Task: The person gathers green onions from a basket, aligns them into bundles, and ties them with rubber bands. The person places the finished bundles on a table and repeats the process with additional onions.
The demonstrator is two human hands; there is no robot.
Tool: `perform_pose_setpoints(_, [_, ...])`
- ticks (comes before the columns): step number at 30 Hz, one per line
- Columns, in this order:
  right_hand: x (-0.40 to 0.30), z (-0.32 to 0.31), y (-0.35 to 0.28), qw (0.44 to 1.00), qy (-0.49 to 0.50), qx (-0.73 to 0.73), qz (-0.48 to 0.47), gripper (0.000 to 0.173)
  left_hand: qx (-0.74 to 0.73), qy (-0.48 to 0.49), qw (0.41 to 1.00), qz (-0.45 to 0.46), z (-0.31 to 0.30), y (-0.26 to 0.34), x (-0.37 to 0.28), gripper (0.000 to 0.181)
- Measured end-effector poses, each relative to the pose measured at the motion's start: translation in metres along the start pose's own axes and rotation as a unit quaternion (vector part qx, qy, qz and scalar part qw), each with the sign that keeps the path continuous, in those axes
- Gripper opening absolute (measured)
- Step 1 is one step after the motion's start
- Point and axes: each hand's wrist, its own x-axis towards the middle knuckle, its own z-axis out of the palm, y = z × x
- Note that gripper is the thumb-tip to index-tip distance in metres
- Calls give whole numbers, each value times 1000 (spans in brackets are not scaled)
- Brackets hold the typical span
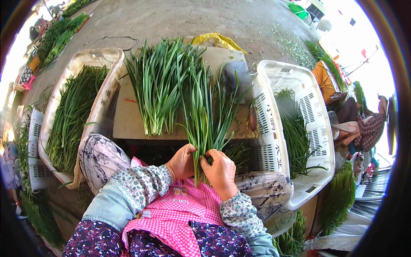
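My left hand [183, 161] grips the lower stems of a small bunch of garlic chives [201, 127], thumb on top. On the same stems, just to the right, are the bent fingers and thumb of my right hand [221, 171]. The leaves fan out away from me over a low board [125, 123], and the stem ends hang above my pink checked apron [192, 202]. A larger pile of garlic chives [157, 86] lies on the board, to the left of the held bunch. On the board's right side rests a cleaver [237, 78] with a wooden handle [253, 119].
At left stands a white plastic crate [120, 61] of green stalks [75, 119]. Another white crate [268, 93] with greens [290, 135] is at right and bears writing. A yellow bag [218, 40] lies behind the board. Another person [369, 128] sits at far right.
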Motion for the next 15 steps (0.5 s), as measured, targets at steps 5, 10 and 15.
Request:
perform_pose_setpoints(5, [-9, 8, 9, 974, 10, 208, 89, 15, 33, 19, 999, -2, 11, 1, 0, 39])
perform_pose_setpoints(10, [-18, 4, 8, 897, 46, 414, 146, 10, 67, 54, 996, 1, 21, 2, -7, 62])
perform_pose_setpoints(15, [-20, -11, 1, 952, 44, 302, -34, 12, 171, 49, 984, 19, 10, -6, -6, 71])
